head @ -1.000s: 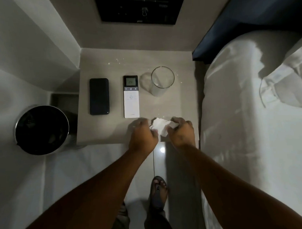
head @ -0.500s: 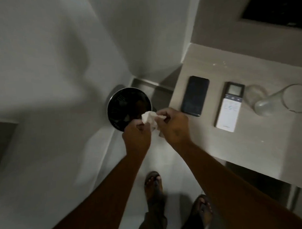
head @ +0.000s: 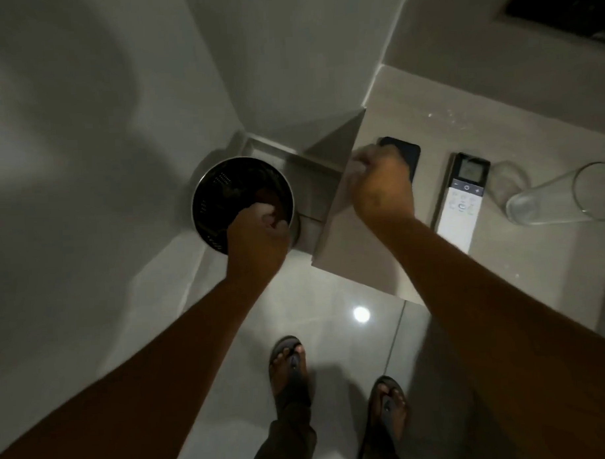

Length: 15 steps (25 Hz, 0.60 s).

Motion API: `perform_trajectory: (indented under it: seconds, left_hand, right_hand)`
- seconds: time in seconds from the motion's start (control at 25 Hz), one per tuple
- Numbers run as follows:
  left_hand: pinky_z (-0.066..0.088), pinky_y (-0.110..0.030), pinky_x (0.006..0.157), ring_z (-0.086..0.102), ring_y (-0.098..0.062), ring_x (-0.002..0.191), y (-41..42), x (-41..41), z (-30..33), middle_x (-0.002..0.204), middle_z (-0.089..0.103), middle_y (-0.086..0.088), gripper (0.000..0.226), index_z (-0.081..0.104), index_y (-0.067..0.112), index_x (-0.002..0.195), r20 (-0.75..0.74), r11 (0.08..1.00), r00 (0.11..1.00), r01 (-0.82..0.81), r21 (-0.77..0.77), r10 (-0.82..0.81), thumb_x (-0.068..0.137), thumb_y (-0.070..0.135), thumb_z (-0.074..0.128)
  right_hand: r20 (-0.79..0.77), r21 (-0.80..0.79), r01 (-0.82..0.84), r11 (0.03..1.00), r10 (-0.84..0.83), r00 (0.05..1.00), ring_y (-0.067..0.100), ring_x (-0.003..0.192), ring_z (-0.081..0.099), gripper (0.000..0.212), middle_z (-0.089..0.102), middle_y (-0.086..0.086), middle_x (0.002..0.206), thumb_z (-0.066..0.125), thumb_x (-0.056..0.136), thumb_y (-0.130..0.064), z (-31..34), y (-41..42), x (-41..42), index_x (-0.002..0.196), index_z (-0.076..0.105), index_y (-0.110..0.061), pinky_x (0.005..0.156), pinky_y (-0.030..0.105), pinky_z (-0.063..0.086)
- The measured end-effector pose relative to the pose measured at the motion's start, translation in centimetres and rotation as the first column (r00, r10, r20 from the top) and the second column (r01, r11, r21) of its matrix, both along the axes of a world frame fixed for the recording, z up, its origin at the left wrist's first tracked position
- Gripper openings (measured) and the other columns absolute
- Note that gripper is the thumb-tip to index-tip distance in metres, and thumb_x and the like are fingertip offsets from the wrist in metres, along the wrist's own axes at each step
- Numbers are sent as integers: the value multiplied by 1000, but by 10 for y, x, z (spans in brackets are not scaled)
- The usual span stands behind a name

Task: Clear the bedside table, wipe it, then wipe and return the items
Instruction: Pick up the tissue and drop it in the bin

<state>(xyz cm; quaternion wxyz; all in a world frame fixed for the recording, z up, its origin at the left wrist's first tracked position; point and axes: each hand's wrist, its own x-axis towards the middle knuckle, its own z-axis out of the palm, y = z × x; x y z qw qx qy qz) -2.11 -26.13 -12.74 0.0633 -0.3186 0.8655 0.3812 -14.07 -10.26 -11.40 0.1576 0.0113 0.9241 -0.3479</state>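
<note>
My left hand [head: 256, 231] is a closed fist held over the open mouth of the round metal bin [head: 210, 184] on the floor. No tissue shows in it. My right hand [head: 382, 188] is blurred above the left edge of the beige bedside table [head: 364, 261]. It covers part of the black phone [head: 408, 153]. A pale smear sits at its knuckles; I cannot tell whether that is the tissue. A white remote [head: 461, 203] lies right of the phone, and an empty clear glass [head: 560, 196] stands further right.
The bin stands in the corner between a white wall and the table's side. A glossy tiled floor [head: 331, 314] lies below, with both my sandalled feet [head: 288, 363] on it. A dark wall panel [head: 561, 7] is at top right.
Both hands held a white tissue together and carried it from the table toward the bin. They have now parted: the left is over the bin, the right has swung back above the phone.
</note>
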Motion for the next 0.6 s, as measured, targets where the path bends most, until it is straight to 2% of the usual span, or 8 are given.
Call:
perform_trajectory:
  seconds: [0.08, 0.16, 0.2, 0.28, 0.4, 0.52, 0.6]
  left_hand:
    - [40, -16, 74, 56, -9, 86, 46, -16, 12, 105, 61, -6, 35, 63, 8, 114, -126, 985, 977, 175, 0, -173, 91, 35, 65]
    - [45, -25, 78, 59, -17, 98, 80, -39, 12, 116, 59, -8, 51, 56, 12, 122, -150, 923, 911, 373, -98, -384, 87, 46, 68]
    - [49, -28, 80, 60, -18, 101, 90, -52, 10, 118, 59, -7, 58, 54, 13, 123, -124, 896, 889, 426, -128, -441, 83, 51, 71]
    - [55, -36, 87, 59, -22, 106, 105, -73, 1, 121, 59, -9, 74, 51, 12, 124, -48, 862, 870, 477, -172, -491, 74, 60, 76]
    - [52, -38, 89, 58, -29, 111, 112, -92, -11, 121, 58, -14, 83, 49, 6, 126, 89, 803, 851, 519, -294, -518, 68, 58, 77]
    - [47, -35, 82, 57, -30, 111, 108, -89, -7, 124, 54, -15, 91, 45, 5, 130, 187, 840, 881, 471, -268, -434, 62, 52, 84]
    - [49, -40, 86, 56, -32, 111, 111, -74, 6, 124, 54, -16, 89, 46, 5, 127, 212, 796, 856, 517, -316, -472, 61, 52, 83]
  right_hand:
    - [-84, 301, -60, 952, 89, 992, 30, 119, 52, 47, 53, 11, 131, 71, 87, -30, 4, 31, -22, 130, 57, -19, 100, 45, 50]
    - [-32, 499, -139, 855, 179, 983, 35, 123, 47, 58, 49, 15, 136, 68, 89, -38, 5, 44, -36, 139, 49, -15, 101, 48, 45]
    - [18, 504, -180, 845, 198, 980, 36, 124, 47, 60, 47, 15, 137, 65, 91, -40, 3, 44, -40, 142, 45, -15, 101, 49, 45]
    - [111, 407, -214, 888, 184, 977, 36, 125, 47, 61, 43, 14, 140, 64, 93, -39, -3, 46, -49, 145, 41, -18, 100, 50, 47]
    - [177, 223, -94, 970, 54, 983, 35, 116, 56, 57, 41, 13, 139, 69, 90, -38, -8, 50, -56, 140, 47, -20, 89, 39, 51]
    - [226, 144, -47, 988, 14, 974, 27, 106, 60, 49, 53, 13, 134, 71, 90, -37, -8, 55, -48, 132, 55, -17, 79, 29, 45]
    - [226, 102, 2, 995, -25, 974, 28, 105, 63, 40, 63, 14, 127, 68, 92, -34, 4, 69, -31, 124, 60, -12, 77, 29, 46]
